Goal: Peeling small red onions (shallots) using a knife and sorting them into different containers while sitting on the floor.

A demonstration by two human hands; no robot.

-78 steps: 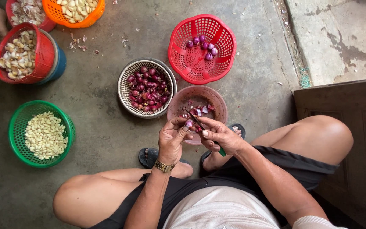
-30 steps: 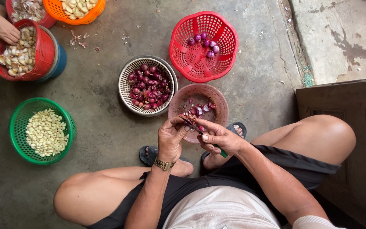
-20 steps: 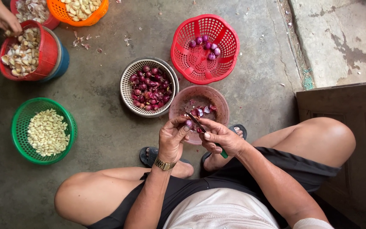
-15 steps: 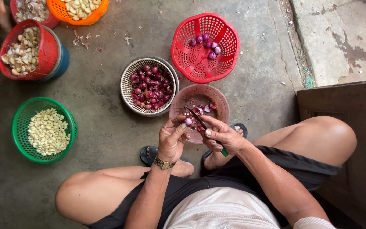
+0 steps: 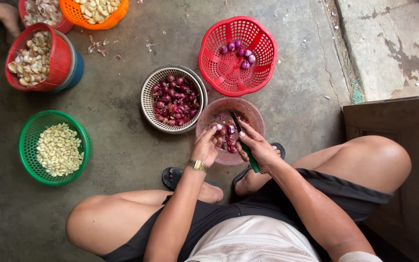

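Two hands meet over a pinkish bowl [image 5: 248,109] on the concrete floor, just ahead of the person's sandalled feet. The left hand [image 5: 208,145] pinches a small shallot [image 5: 218,127] between thumb and fingertips, holding it above the bowl's near-left edge. The right hand [image 5: 255,145] is wrapped around a green-handled knife [image 5: 242,140], its dark blade angled up toward the shallot, the point just beside it. Purple skins and a few shallots lie in the bowl below both hands.

To peel well here, the judgement is that the blade should only nick the root end and lift the dry skin, with the left thumb kept behind the edge and the shallot turned by the fingers, not the knife; working low over the bowl lets the scraps drop in.

Just beyond the left hand, touching the bowl, sits a cream woven basket [image 5: 147,104] full of unpeeled dark red shallots. Beyond the right hand stands a red plastic basket [image 5: 229,77] with a handful of pale purple peeled ones at its far side.

Well off to the left of the left hand is a green basket [image 5: 27,145] of peeled garlic cloves. Farther still, a red basket [image 5: 61,58] of garlic in its skins rests in a blue tub, an orange basket [image 5: 115,17] holds more cloves, and another person's hand [image 5: 10,19] shows at the top left corner.
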